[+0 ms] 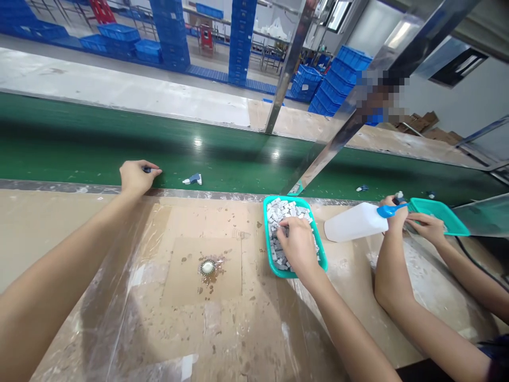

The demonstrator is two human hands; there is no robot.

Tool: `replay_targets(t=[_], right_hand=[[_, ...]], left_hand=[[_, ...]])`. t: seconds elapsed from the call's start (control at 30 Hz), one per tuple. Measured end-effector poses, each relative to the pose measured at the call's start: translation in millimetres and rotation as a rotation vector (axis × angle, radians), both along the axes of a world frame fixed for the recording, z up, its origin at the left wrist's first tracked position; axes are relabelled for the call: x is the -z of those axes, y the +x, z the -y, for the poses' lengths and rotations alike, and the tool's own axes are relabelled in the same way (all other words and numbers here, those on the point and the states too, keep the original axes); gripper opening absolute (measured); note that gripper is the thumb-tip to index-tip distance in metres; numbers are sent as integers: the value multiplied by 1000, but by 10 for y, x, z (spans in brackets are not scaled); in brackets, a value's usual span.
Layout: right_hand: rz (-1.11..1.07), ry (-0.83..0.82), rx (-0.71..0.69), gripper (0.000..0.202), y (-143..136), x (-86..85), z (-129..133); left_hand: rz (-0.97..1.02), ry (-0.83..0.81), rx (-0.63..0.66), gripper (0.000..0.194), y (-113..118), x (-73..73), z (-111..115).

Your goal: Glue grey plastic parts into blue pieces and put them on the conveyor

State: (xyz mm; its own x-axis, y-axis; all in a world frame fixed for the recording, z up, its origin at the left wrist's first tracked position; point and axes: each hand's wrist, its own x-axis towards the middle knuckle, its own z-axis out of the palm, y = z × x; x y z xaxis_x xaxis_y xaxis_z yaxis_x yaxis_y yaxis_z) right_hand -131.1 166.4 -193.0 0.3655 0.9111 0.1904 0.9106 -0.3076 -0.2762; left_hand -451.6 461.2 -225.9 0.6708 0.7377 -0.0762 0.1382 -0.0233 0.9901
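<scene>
The desk [238, 345] has a brown covering. Left of the basket and slightly nearer, a cardboard sheet [175, 276] carries a round metal piece [207, 267]; wet-looking spots surround it, so the sheet probably serves to keep liquid off the desk.

The green basket [284, 274] is the reference point. It holds loose grey pieces [280, 209] and sits on the right-hand side, presumably to keep the reach short. The right hand [296, 241] is inside its outline, over the pieces, with thumb and fingers bent close together; whether they grip a piece cannot be told.

Just right of the basket is a white bottle [353, 223]. Its blue nozzle points away from the basket.

Left of the basket and farther out, the left hand [140, 176] pinches a small dark piece [147, 170] between thumb and fingers. A fingertip hold suits so small an item. Between this hand and the basket, a blue-and-white piece [194, 179] lies on the green belt [230, 154].

Well right of the basket, a co-worker's hands [429, 227] work beside a second basket [457, 225].

Beyond the belt, blue crates [344, 74] are stacked, likely to save floor space.
</scene>
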Motion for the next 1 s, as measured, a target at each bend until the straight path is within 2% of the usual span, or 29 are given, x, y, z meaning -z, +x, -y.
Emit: replay_targets(t=[0.07,0.17,0.2,0.27,0.3,0.37,0.43,0.53,0.63,0.67,0.73,0.83,0.93,1.0], right_hand=[[-161,46,18,13,23,-38,64],[-584,88,7,17,41,-125,168],[-711,88,-6,23,30,-159,202],[-919,72,-19,42,-33,-227,265],[-994,41,-23,52,-85,-257,293],[-1113,-59,-60,56,-224,-297,344],[-1184,-119,-115,40,-394,-300,385],[-1209,-75,-169,30,-652,-222,424],[-1140,-44,-256,28,-864,-73,429],[-1094,-41,-296,27,-923,-17,424],[-983,-17,-351,28,-1030,98,408],[-878,72,-307,34,-1173,264,378],[-785,206,-216,33,-1277,400,359],[-664,282,-228,24,-1311,462,352]], left_hand=[[48,90,-201,50,-28,-69,71],[100,217,-473,6,-15,-152,339],[102,227,-504,20,3,-184,479],[90,197,-499,52,57,-261,817],[70,132,-419,62,87,-302,999],[61,35,-381,59,141,-373,1349],[51,-47,-320,44,167,-405,1641],[29,-49,-244,30,151,-378,1949],[37,-33,-241,24,127,-324,2142],[88,-117,-252,24,123,-314,2187],[251,-416,-271,25,117,-309,2248],[460,-838,-205,37,74,-314,2264],[542,-969,-159,51,-14,-297,2228],[556,-931,-136,44,-76,-281,2203]])
